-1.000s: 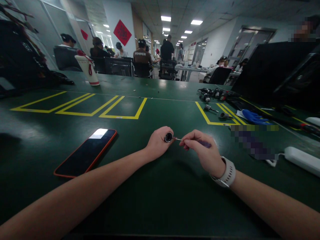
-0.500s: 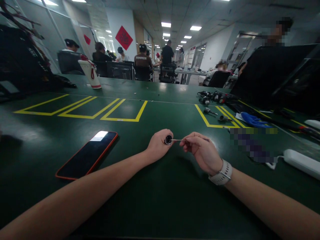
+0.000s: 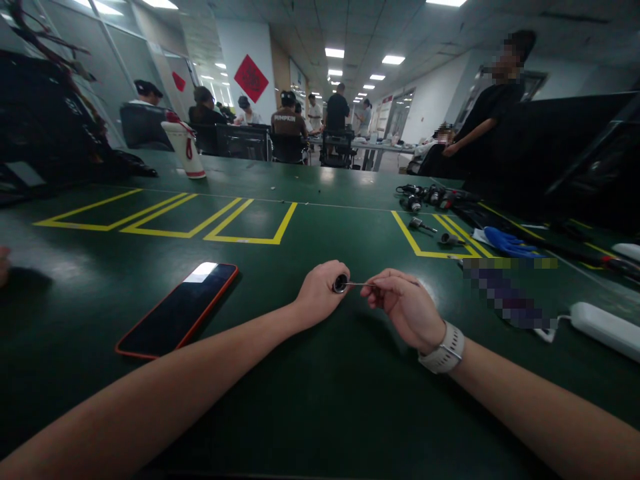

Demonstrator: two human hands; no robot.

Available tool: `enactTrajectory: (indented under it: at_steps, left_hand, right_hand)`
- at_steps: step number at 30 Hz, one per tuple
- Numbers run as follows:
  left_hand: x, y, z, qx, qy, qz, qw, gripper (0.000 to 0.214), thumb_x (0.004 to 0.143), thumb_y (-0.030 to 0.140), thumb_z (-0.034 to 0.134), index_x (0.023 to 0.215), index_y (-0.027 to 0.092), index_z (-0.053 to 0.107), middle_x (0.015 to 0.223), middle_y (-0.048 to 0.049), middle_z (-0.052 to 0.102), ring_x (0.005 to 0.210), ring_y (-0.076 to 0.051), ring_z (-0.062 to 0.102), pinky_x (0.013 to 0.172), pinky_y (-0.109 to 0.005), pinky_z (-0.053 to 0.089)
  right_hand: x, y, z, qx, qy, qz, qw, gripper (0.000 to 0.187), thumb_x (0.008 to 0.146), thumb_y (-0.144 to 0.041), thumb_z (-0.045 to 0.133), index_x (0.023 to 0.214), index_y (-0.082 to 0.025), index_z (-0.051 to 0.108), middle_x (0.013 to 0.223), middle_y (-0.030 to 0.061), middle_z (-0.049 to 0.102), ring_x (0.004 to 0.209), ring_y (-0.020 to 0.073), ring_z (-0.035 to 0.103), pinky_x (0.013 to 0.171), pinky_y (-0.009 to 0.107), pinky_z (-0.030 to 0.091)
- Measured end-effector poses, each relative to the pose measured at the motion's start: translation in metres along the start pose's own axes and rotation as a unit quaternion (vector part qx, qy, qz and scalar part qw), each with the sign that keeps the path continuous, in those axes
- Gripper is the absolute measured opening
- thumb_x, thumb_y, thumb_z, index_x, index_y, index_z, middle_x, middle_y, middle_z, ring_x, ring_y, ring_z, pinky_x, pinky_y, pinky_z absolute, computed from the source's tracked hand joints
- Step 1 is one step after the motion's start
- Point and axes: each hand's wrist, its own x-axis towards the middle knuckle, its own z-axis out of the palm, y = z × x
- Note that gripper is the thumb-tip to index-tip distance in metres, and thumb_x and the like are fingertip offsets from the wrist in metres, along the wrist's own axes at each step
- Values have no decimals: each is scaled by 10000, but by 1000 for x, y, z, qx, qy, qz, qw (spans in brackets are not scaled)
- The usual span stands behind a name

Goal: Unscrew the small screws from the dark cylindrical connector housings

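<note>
My left hand (image 3: 323, 291) is closed around a short, hollow metal cylinder (image 3: 340, 284) with a shiny rim and a dark inside; its open end faces me. Between the fingertips of my right hand (image 3: 403, 303) is pinched a thin metal rod (image 3: 357, 285). The rod lies nearly level, and its far tip meets the right side of the cylinder's rim; whether it goes into a hole there I cannot tell. Both hands are just above the green tabletop (image 3: 320, 413). A pale watch (image 3: 443, 350) is on my right wrist.
A phone in an orange-red case (image 3: 177, 310) lies left. Small metal tool pieces (image 3: 450, 239), a blue glove (image 3: 507, 241) and a white power strip (image 3: 605, 330) lie right. A white cup (image 3: 185, 147) stands farther back. Part of another hand (image 3: 4, 265) shows at the left edge.
My hands keep their hold, and the cylinder is turned slightly to the right. At the far right, a standing person has moved leftward. The view has shifted a little.
</note>
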Motion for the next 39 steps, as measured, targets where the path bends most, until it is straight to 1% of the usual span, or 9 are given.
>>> enactTrajectory:
  at_steps: [6,8,12,14,18,21,25,32,39]
  left_hand:
    - [1,-1,2,-18,9,-8,1000,111,751,127,523,651,171,500,645,21,505,607,-123,485,573,-243,374]
    - [1,-1,2,-14,8,-9,1000,110,758,150,538,656,172,504,648,20,507,611,-126,486,577,-248,373]
    - [1,0,1,16,3,3,1000,116,754,143,552,653,174,504,655,17,511,625,-133,483,593,-261,361]
    - [1,1,1,11,4,8,1000,123,758,141,547,650,175,499,652,18,508,626,-132,482,594,-261,360]
    - [-1,-1,0,-26,16,7,1000,121,766,131,526,657,173,495,649,21,495,619,-126,476,588,-253,367]
    - [-1,-3,1,-53,20,-1,998,124,763,124,521,651,169,491,651,24,494,617,-119,474,589,-247,374]
    - [1,-6,2,-75,23,-15,997,125,761,157,546,649,169,490,654,27,499,619,-118,479,588,-244,382]
    - [1,-4,4,-15,7,-9,1000,143,770,176,564,650,171,487,657,20,497,624,-128,477,589,-253,368]
    - [0,-3,2,-60,49,-7,997,138,758,149,570,651,166,485,644,29,480,605,-115,458,577,-238,358]
  right_hand:
    - [-1,0,-1,-19,-1,-22,1000,72,694,-194,589,628,-165,595,632,25,650,589,126,561,573,271,433]
    - [-4,-2,-1,-109,-7,-83,991,67,710,-188,586,648,-173,609,649,21,650,607,135,567,589,286,441]
    - [-10,-4,0,-283,-41,-178,942,75,743,-178,585,699,-180,645,709,20,652,669,147,574,640,304,445]
    - [-11,-4,0,-262,-46,-165,950,75,747,-183,582,706,-182,645,708,21,655,665,147,578,637,307,452]
    - [-6,-1,1,-99,-23,-78,992,66,714,-183,592,658,-172,625,671,28,662,626,143,582,603,298,457]
    - [-3,1,2,-24,-7,-31,999,67,696,-185,605,634,-162,618,657,35,665,617,136,582,595,284,449]
    - [-3,1,2,-32,0,-43,999,64,710,-188,600,652,-169,619,666,27,666,625,133,585,605,287,453]
    - [-12,-2,2,-209,-25,-127,969,58,737,-168,595,704,-168,642,710,26,663,657,137,585,617,290,465]
    - [-6,1,3,-7,1,-24,1000,67,695,-177,612,635,-155,633,659,34,672,613,127,582,589,267,448]
